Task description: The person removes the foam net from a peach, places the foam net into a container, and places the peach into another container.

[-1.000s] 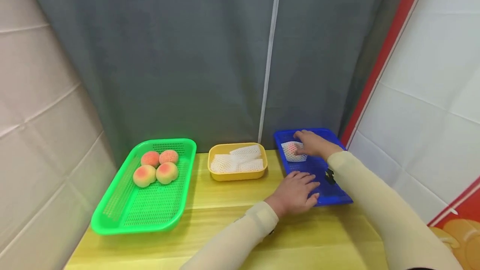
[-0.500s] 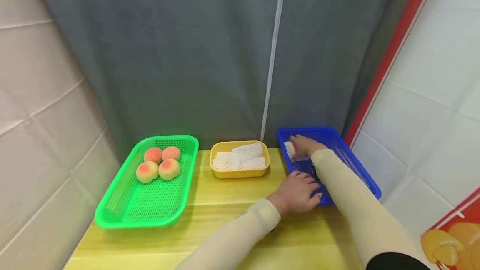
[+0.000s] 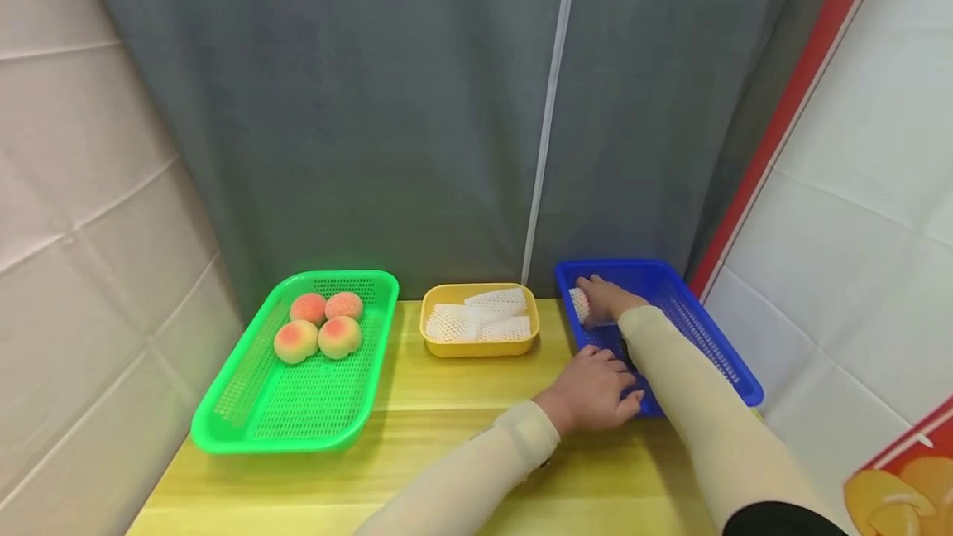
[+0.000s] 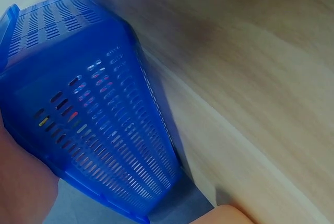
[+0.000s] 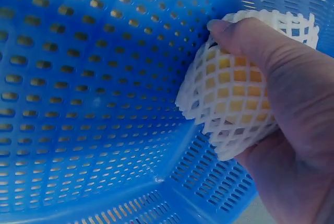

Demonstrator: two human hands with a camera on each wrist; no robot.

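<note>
In the head view, my right hand [image 3: 609, 302] reaches into the blue basket [image 3: 715, 346] at the right of the table. It grips a peach [image 5: 237, 85] wrapped in a white foam net [image 5: 229, 135]. The right wrist view shows the thumb across the net and yellow skin through the mesh, close to the basket's perforated wall. My left hand [image 3: 596, 389] holds the basket's near left rim, its fingers bent over the edge. In the left wrist view, parts of this hand show beside the basket's slotted side [image 4: 104, 125]; its fingertips are hidden.
A green basket [image 3: 313, 416] at the left bears several bare peaches [image 3: 340, 337]. Between the baskets, a small yellow tray [image 3: 476, 349] holds several white foam nets [image 3: 450, 321]. Behind the wooden table [image 3: 402, 470] hangs a grey curtain [image 3: 357, 106]; white panels stand at both sides.
My right hand has lowered over the netted peach and closed round it, with the peach now toward the basket's left wall. The basket's right side has shifted rightward. The left hand stays at the rim.
</note>
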